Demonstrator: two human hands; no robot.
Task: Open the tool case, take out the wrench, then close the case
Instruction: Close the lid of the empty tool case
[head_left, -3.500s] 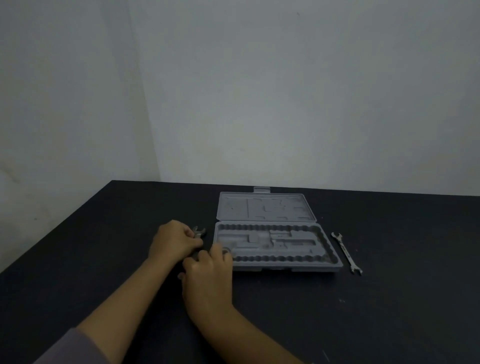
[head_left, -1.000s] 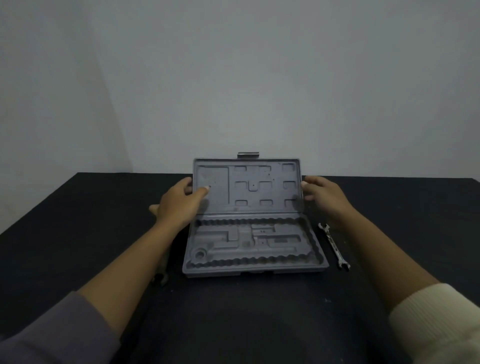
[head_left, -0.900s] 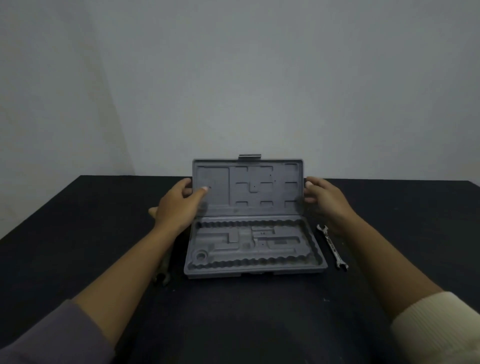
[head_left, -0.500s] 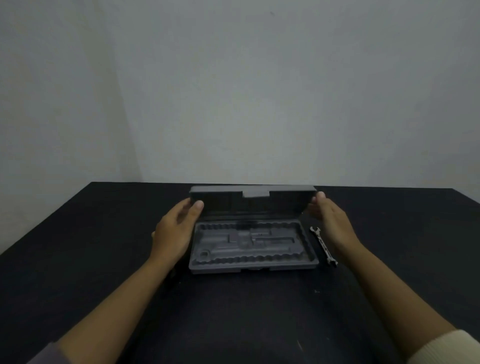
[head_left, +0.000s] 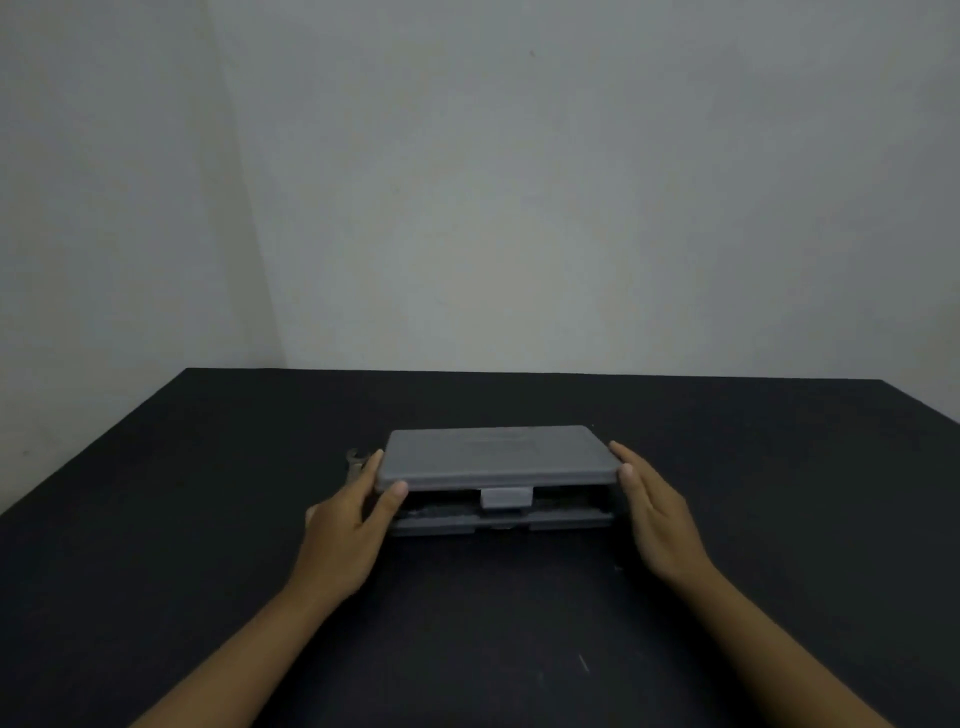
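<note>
Tool case: grey moulded-plastic tool case (head_left: 496, 470), flat rectangular clamshell, lying mid-way across the black matte table (head_left: 208, 519), long side toward the wearer.
Lid: lowered almost flat; a dark gap shows along the front edge above the base.
Latch: pale grey tab (head_left: 505, 497) hanging at front centre, not yet snapped onto the base.
Wrench: open-ended steel wrench (head_left: 355, 460) on the table just beside the case's left end, mostly hidden by the hand; it lies outside the case.
Left hand (head_left: 347, 525): fingers spread, thumb and fingertips pinching the lid's left front corner.
Right hand (head_left: 652, 506): flat, fingers extended, pressed against the lid's right end.
Progress: opening and removal look done; closing nearly done.
Left to do: press the lid down, seat the latch.
</note>
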